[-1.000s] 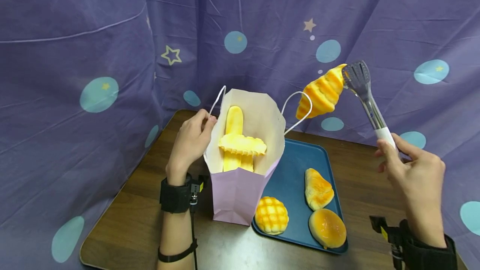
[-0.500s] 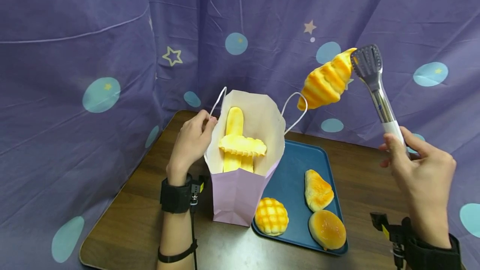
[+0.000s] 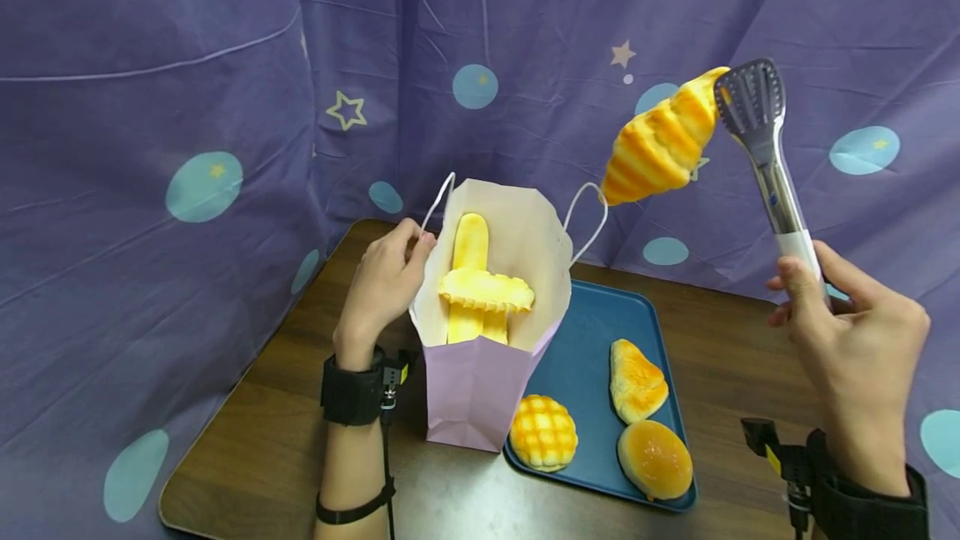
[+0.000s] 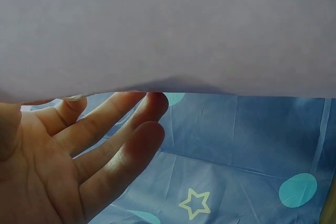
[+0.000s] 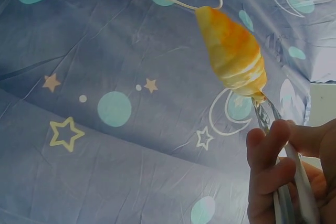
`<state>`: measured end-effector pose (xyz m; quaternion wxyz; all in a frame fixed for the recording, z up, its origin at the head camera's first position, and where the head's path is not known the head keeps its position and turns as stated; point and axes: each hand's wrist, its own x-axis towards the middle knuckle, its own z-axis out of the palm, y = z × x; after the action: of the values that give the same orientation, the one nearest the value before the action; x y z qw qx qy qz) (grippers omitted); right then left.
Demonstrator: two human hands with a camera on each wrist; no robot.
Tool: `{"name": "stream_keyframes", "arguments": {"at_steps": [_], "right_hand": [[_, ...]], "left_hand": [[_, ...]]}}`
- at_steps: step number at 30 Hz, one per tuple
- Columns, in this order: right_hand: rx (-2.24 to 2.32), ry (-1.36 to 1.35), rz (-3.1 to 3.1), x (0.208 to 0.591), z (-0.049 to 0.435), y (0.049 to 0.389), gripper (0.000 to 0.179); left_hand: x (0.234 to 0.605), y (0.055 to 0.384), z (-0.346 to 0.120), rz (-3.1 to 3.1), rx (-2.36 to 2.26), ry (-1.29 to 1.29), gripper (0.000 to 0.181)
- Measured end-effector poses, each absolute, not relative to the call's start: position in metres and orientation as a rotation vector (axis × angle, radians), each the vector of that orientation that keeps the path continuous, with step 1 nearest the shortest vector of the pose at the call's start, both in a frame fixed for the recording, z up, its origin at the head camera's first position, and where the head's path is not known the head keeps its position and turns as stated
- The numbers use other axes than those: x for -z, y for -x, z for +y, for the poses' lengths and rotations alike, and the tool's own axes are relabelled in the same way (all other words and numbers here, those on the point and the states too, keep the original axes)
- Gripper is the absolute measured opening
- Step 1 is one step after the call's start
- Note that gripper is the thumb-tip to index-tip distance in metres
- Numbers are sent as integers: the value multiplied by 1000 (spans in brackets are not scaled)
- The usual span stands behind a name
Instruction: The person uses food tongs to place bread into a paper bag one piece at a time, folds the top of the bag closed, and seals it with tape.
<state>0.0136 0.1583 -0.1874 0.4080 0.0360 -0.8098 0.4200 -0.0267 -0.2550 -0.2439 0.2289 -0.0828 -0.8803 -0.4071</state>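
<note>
My left hand [image 3: 386, 277] pinches the lilac paper bag [image 3: 472, 390] at its upper left edge, by the white cord handle [image 3: 435, 205]. Its other fingers [image 4: 123, 156] extend below the bag in the left wrist view. Inside the open bag are long yellow bread pieces [image 3: 470, 244], with a ridged bread [image 3: 487, 290] lying across them. My right hand [image 3: 855, 340] grips serving tongs [image 3: 787, 198] by the white handle. Their dark slotted head clasps one end of a croissant [image 3: 660, 144], raised right of the bag. The croissant's lower tip is right at the right cord handle [image 3: 596, 227].
On the wooden table [image 3: 277, 407], a blue tray [image 3: 573, 357] lies partly behind the bag. It carries a grid-topped bun [image 3: 543, 432], a triangular pastry [image 3: 636, 380] and a round glazed bun [image 3: 655, 460]. A purple patterned curtain [image 3: 525, 15] hangs close behind.
My right hand, tongs and croissant have risen and shifted right. The bag's right cord handle has moved slightly left and narrowed. The left hand stays at the bag's edge.
</note>
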Motion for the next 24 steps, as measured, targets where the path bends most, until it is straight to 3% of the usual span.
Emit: {"name": "stream_keyframes", "arguments": {"at_steps": [24], "right_hand": [[-1097, -174, -2008, 175, 139, -23, 31]], "left_hand": [[244, 25, -256, -2414, 1127, 231, 21]]}}
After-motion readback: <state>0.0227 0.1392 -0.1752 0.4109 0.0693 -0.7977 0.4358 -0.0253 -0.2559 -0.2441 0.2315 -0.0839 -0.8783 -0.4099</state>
